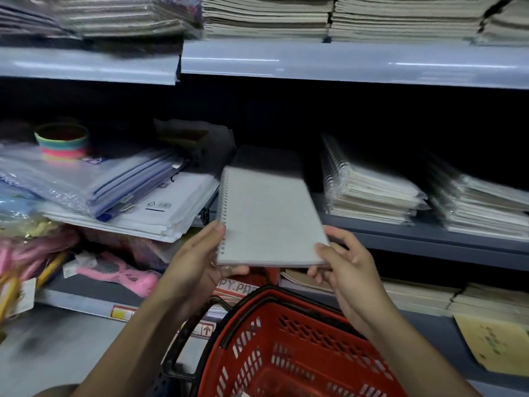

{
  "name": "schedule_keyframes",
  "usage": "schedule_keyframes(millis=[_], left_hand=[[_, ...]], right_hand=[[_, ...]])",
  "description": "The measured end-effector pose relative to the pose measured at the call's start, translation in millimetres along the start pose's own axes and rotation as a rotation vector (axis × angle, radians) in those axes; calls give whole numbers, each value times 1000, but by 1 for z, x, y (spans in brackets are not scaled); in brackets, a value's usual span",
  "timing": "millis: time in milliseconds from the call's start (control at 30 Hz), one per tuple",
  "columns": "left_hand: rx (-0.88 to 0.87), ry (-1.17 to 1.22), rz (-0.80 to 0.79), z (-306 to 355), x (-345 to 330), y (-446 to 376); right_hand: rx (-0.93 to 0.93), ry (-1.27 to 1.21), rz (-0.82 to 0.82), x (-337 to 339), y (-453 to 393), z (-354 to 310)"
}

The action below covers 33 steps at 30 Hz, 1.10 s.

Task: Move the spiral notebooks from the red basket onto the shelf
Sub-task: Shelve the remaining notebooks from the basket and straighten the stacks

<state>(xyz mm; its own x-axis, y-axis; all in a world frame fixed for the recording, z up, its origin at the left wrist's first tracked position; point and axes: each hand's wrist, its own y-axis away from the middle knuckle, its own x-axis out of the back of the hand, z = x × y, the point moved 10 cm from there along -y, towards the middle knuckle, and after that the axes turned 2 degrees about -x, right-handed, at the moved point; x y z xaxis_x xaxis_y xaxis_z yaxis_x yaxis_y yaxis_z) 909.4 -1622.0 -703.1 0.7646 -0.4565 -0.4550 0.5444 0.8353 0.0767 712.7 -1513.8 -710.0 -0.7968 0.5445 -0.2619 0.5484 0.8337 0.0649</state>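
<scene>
A grey spiral notebook [266, 216], spiral on its left edge, is held level in front of the middle shelf [429, 239]. My left hand [200, 262] grips its near left corner, thumb on top. My right hand [343, 265] grips its near right corner. The notebook's far end reaches over a dark gap on the shelf, left of a wrapped stack of spiral notebooks [369, 193]. The red basket [286, 348] sits below my hands, and its visible inside looks bare.
Another wrapped stack [481, 207] lies further right. Plastic folders and white packs [114, 196] overhang the shelf on the left, with a striped ring [61, 140] on top. Pink items [120, 273] lie lower left. Paper stacks [400, 18] fill the top shelf.
</scene>
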Motion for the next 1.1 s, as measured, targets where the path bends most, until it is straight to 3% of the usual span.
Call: schedule_keyframes(millis=[200,367,633,867,1100], left_hand=[[-139,162,125,9,15,-3],[-339,-166,245,28,34,4],[-418,-285,399,36,36,-46],[-541,-412,507,49,36,-89],[-544,-456,568,46,38,-110]], right_hand=[[-20,-118,33,-2,-7,4],[116,-10,130,4,-6,2],[234,66,308,3,-28,-9],[236,158,387,-10,-77,-16],[241,224,430,-10,-94,-20]])
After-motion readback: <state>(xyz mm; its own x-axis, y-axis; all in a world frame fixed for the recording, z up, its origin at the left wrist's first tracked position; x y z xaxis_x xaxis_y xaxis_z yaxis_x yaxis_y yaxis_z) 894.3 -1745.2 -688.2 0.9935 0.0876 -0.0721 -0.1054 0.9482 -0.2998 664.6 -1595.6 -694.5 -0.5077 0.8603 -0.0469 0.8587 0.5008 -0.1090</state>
